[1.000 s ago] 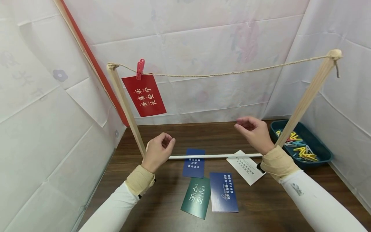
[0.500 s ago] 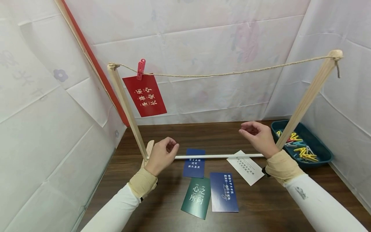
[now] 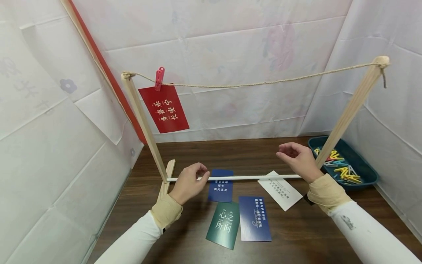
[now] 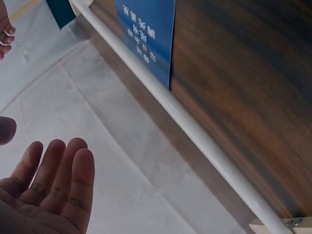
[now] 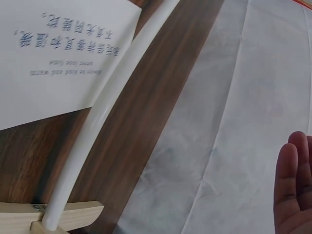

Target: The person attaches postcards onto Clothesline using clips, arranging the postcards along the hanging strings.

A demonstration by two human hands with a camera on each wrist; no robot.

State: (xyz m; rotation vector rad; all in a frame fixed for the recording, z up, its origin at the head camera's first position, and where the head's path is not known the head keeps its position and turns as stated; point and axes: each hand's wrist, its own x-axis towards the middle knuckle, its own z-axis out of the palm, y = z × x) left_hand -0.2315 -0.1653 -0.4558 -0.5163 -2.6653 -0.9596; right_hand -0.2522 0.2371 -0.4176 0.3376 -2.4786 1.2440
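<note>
My left hand [image 3: 190, 182] hovers near the left end of the white rod [image 3: 247, 178], its fingers loosely bent and nothing in them. On the other side, my right hand [image 3: 299, 161] is held in a similar loose curve by the right post [image 3: 349, 110], also holding nothing. A red card [image 3: 166, 113] hangs from the twine [image 3: 237, 86] by a red clothespin [image 3: 159, 79]. Lying on the table are an upper blue card [image 3: 220, 192], a green card [image 3: 223, 225], a lower blue card [image 3: 250, 223] and a white card [image 3: 281, 192]. The rod crosses over the upper blue and white cards.
A dark green basket [image 3: 370, 183] with several coloured clothespins [image 3: 346, 174] stands at the right, behind the right post. The left post [image 3: 145, 124] rises from a wooden foot [image 3: 170, 167]. White cloth [image 3: 250, 44] encloses the table [image 3: 296, 242] at the back and sides.
My left hand has drifted right and lower, uncovering the left foot of the frame. My right hand has shifted slightly right and down. Cards and clothespin stay where they were.
</note>
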